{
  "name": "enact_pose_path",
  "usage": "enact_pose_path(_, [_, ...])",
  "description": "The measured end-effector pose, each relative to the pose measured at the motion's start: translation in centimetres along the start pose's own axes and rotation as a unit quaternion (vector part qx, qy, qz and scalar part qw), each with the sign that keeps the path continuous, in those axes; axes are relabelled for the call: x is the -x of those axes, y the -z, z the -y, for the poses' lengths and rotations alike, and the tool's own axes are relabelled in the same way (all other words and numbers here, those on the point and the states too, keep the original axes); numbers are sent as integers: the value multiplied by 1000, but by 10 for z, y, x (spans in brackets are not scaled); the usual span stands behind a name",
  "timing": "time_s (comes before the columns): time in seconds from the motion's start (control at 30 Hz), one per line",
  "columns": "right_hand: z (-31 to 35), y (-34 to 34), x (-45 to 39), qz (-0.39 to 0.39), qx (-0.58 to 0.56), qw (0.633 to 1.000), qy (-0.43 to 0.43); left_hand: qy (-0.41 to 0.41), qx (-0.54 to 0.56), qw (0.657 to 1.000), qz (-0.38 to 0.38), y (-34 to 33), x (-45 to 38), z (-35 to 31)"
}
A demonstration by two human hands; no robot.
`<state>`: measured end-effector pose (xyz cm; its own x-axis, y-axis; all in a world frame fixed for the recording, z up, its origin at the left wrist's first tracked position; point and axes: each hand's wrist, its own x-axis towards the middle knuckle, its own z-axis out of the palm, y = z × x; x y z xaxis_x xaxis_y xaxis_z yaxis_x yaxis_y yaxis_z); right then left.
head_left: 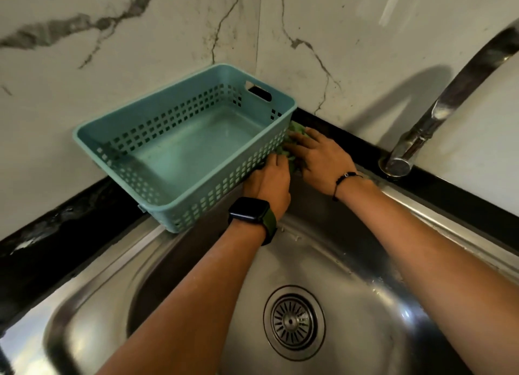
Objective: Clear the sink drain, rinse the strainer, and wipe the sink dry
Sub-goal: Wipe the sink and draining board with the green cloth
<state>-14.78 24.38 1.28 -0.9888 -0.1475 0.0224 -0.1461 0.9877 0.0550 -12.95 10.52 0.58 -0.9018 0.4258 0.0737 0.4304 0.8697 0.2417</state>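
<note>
Marble-walled corner, steel sink (179,262): the strainer (294,322) sits seated and clean-looking at lower centre, so wiping seems underway, left hand (268,182) and right hand (318,161) pressing a green cloth (295,129), grip flattened, beside the basket (196,161).

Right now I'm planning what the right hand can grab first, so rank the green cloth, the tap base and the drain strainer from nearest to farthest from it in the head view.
1. Green cloth: under the right hand, beside the basket.
2. Tap base: to its right, on the back ledge.
3. Drain strainer: down in the sink bowl, farthest.
</note>
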Motion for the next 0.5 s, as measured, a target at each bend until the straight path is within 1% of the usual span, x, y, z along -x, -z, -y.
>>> enact_pose_path(0.17, [3, 3, 46, -6, -4, 996, -84, -6, 6, 1000, 12, 0, -3, 2])
enact_pose_path(0.3, [8, -7, 73, -64, -32, 986, -150, -22, -8, 999, 23, -6, -3, 2])
enact_pose_path(0.4, [10, -12, 57, -97, -69, 983, -137, -30, -20, 999, 18, -11, -3, 1])
enact_pose_path(0.5, [8, -16, 31, -88, -55, 990, -91, -32, -31, 999, 4, -13, -4, 0])
